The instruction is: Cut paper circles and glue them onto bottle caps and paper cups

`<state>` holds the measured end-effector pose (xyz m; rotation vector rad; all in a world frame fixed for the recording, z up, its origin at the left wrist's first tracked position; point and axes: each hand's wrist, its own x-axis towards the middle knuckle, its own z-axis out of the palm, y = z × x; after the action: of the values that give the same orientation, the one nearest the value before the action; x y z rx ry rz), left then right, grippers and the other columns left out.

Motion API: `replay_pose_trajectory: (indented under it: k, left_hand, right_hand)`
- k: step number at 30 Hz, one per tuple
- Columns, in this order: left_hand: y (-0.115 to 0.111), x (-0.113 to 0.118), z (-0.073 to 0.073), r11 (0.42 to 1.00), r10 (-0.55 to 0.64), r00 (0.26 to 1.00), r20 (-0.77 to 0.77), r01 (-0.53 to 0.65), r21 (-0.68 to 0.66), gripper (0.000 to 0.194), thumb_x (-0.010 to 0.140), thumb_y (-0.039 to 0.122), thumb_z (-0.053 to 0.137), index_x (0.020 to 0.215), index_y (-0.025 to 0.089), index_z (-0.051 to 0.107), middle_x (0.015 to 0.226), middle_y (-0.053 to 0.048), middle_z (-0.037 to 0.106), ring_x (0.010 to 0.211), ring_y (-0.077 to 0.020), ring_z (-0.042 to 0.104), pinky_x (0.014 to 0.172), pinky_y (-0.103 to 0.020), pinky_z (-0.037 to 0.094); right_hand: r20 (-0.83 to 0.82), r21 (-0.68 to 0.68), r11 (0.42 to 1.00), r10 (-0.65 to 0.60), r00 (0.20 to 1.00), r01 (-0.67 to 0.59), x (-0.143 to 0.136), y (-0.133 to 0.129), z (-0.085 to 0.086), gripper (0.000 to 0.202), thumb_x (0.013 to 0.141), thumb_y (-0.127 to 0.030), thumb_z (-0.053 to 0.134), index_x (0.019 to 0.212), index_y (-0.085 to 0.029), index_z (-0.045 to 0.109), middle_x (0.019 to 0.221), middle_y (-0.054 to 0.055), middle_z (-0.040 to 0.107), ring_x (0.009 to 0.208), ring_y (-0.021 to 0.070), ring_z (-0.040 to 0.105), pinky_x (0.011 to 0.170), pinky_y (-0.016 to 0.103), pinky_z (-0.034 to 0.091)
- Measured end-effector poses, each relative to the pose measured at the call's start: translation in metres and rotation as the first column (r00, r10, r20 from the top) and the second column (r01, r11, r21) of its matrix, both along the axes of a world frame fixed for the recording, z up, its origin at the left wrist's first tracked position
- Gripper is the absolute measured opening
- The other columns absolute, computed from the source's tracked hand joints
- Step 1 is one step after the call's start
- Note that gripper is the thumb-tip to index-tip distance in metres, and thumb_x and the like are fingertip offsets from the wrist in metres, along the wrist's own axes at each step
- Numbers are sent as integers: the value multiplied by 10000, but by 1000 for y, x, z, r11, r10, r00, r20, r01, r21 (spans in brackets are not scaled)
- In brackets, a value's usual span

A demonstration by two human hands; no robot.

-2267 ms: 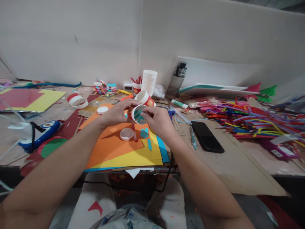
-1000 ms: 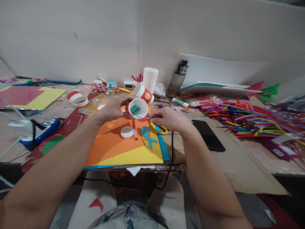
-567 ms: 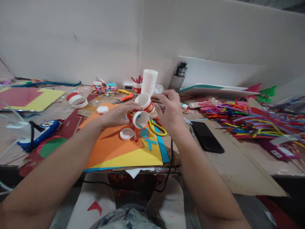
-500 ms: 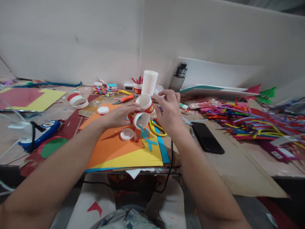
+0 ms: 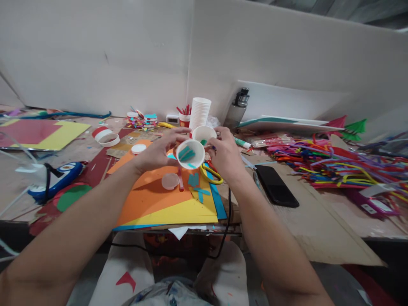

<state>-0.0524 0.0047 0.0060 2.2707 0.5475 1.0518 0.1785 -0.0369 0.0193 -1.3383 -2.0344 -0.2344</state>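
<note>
My left hand [image 5: 159, 151] grips a paper cup [image 5: 190, 154] whose open mouth faces me, with teal paper strips [image 5: 186, 154] inside. Just behind it, a second paper cup [image 5: 204, 134] is held by my right hand [image 5: 223, 148], its fingers bent round the right side; something green shows inside. The two cups overlap in view. Below them, teal paper pieces [image 5: 203, 194] lie on yellow paper [image 5: 178, 214] and orange paper [image 5: 146, 191], near a round white lid [image 5: 170, 181] and yellow-handled scissors [image 5: 212, 175].
A stack of white cups [image 5: 200, 112] stands behind, beside a cup of red sticks [image 5: 185, 119]. A black phone [image 5: 276, 186] lies on cardboard at right, near a pile of colourful pipe cleaners [image 5: 321, 161]. A blue-and-white device [image 5: 57, 182] sits at left.
The front cup has risen and turned its mouth toward me, now showing teal strips inside. The rear cup has shifted slightly right, with my right hand closer around it.
</note>
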Motion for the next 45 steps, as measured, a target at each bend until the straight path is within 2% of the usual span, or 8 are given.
replay_pose_trajectory:
  k: [4, 8, 20, 26, 30, 36, 41, 45]
  left_hand:
    - [4, -5, -1, 945, 66, 949, 307, 39, -324, 856, 586, 523, 817, 1323, 190, 535, 1285, -148, 625, 1217, -345, 564, 1002, -465, 470]
    - [2, -5, 0, 878, 60, 891, 449, 167, -448, 739, 648, 577, 704, 1269, 193, 590, 1239, -144, 664, 1207, -359, 581, 975, -491, 493]
    - [12, -16, -19, 809, -27, 929, 370, 238, -538, 904, 533, 701, 716, 1298, 239, 578, 1180, -137, 689, 1156, -410, 597, 895, -582, 506]
    - [12, -21, 0, 904, -89, 980, 178, 155, -399, 915, 490, 499, 857, 1311, 201, 580, 1322, -149, 607, 1304, -384, 490, 1069, -495, 411]
    - [5, -20, 12, 987, -82, 992, -91, 68, -143, 730, 555, 465, 868, 1223, 271, 646, 1501, -128, 445, 1427, -381, 330, 1095, -526, 379]
    - [0, -11, 5, 989, -75, 945, -320, 110, 94, 552, 657, 410, 823, 1169, 273, 671, 1578, -90, 309, 1476, -352, 227, 1175, -545, 257]
    - [-1, -7, -3, 993, -2, 909, -417, 51, 106, 599, 650, 323, 808, 1229, 275, 664, 1510, -98, 372, 1417, -391, 318, 1167, -530, 300]
    - [-4, -4, -3, 993, -11, 937, -348, 52, 108, 624, 589, 347, 855, 1186, 261, 697, 1456, -112, 419, 1425, -404, 284, 1167, -508, 304]
  right_hand:
    - [-119, 36, 997, 78, 990, -75, -2, -3, 5, 207, 839, -119, 479, 863, -215, 660, 1337, 95, 486, 1092, 262, 550, 955, 461, 505]
    - [-143, 69, 989, 142, 979, -133, -6, -6, 10, 258, 835, -100, 468, 906, -246, 667, 1365, 56, 498, 1193, 249, 529, 1009, 451, 488]
    - [-62, 80, 956, 289, 955, -284, -7, -4, 6, 251, 865, -138, 483, 975, -279, 659, 1471, 12, 431, 1349, 239, 423, 1046, 483, 457]
    - [7, 11, 975, 223, 975, -223, 5, 0, 3, 325, 833, -69, 455, 1000, -265, 654, 1491, 25, 408, 1361, 250, 410, 1040, 465, 462]
    - [50, -20, 983, 184, 982, -183, 10, 1, 3, 353, 830, -47, 422, 993, -246, 664, 1502, 40, 409, 1366, 265, 406, 1075, 474, 423]
    - [42, -33, 974, 227, 973, -226, 10, 0, 6, 333, 863, -71, 411, 976, -235, 678, 1464, 46, 458, 1343, 239, 441, 1074, 452, 429]
    - [-71, -12, 941, 338, 939, -339, 2, 2, 4, 246, 845, -101, 469, 884, -213, 685, 1367, 80, 527, 1213, 222, 548, 983, 416, 496]
    - [-142, 17, 932, 361, 922, -362, -3, 2, 2, 192, 827, -94, 506, 793, -195, 665, 1340, 108, 525, 1159, 229, 579, 947, 422, 505]
